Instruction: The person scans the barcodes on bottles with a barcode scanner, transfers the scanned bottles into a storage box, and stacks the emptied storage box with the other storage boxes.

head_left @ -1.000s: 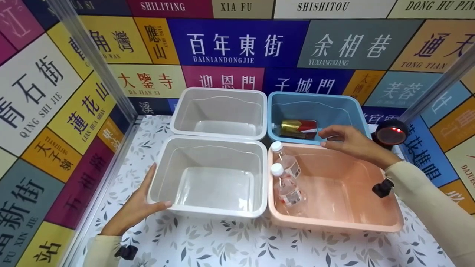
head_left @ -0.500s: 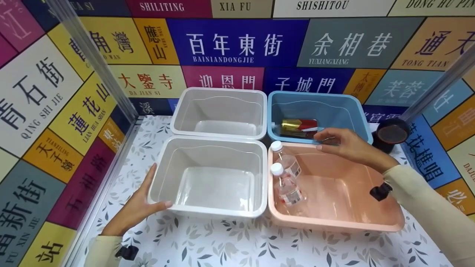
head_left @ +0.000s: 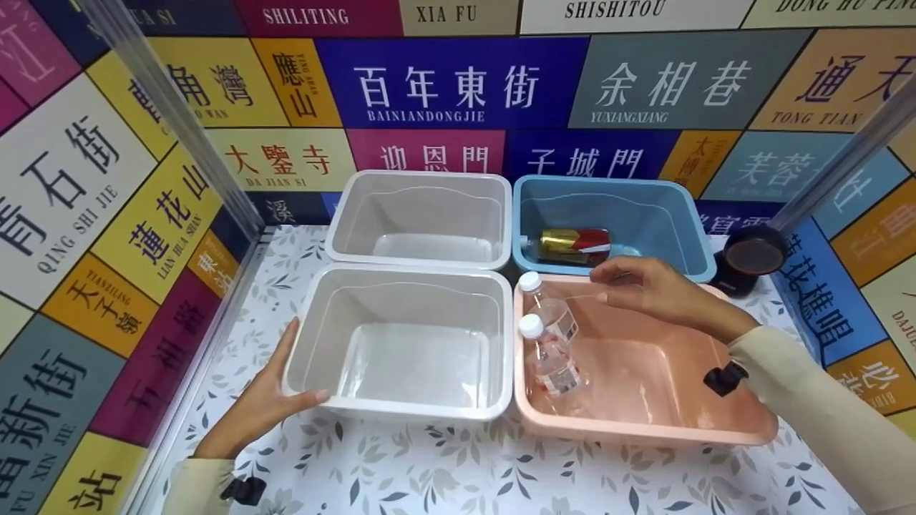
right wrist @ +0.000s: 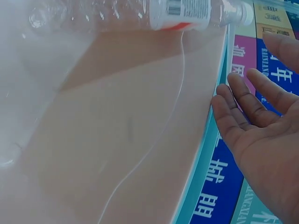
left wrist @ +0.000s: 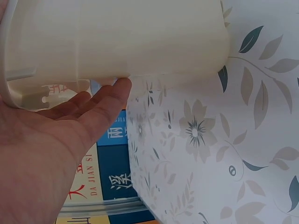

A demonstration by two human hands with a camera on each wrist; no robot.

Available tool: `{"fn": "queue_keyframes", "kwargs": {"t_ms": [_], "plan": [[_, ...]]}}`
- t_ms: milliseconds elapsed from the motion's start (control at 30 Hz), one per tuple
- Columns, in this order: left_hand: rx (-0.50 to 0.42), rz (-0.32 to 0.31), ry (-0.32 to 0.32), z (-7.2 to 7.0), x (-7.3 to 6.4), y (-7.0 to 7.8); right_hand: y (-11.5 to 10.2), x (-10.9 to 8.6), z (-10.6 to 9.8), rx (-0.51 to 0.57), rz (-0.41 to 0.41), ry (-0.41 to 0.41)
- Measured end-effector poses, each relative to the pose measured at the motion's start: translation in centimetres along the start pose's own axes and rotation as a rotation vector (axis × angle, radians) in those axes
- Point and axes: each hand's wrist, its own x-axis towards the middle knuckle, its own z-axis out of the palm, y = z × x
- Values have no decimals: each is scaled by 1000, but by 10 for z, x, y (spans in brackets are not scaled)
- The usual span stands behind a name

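Observation:
My left hand (head_left: 254, 400) rests at the front left corner of a white plastic bin (head_left: 401, 410), thumb at its front rim. In the left wrist view its straight fingers (left wrist: 105, 105) lie along the bin's side. Over the back rim of a pink bin (head_left: 644, 431) hovers my right hand (head_left: 658, 290), fingers loosely bent around nothing. Two clear plastic bottles with white caps lean inside the pink bin's left side, a front bottle (head_left: 557, 365) and a rear bottle (head_left: 562, 322). Behind, a blue bin (head_left: 630, 204) holds a bottle with a gold and red wrapper (head_left: 572, 243).
A second pale bin (head_left: 429, 207) stands at the back left, so the bins form a close two-by-two block. A black round device (head_left: 753, 257) sits right of the blue bin. Colourful sign-printed walls (head_left: 458, 82) enclose the leaf-patterned table (head_left: 429, 472).
My right hand has drifted left and slightly toward me, from the blue bin's front edge to over the pink bin's back rim. The device's red lights have gone out. My left hand keeps its place.

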Motion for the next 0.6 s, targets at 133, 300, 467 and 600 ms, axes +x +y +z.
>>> {"fn": "queue_keyframes", "kwargs": {"t_ms": [133, 300, 467, 600], "plan": [[-5, 12, 2, 1, 0, -1, -3, 0, 5, 10, -17, -11], [-13, 5, -2, 1, 0, 0, -6, 0, 10, 24, 5, -28], [10, -33, -3, 1, -2, 2, -6, -1, 14, 25, -5, -48], [-1, -27, -2, 1, -1, 2, -9, -2, 17, 42, -1, -65]]}}
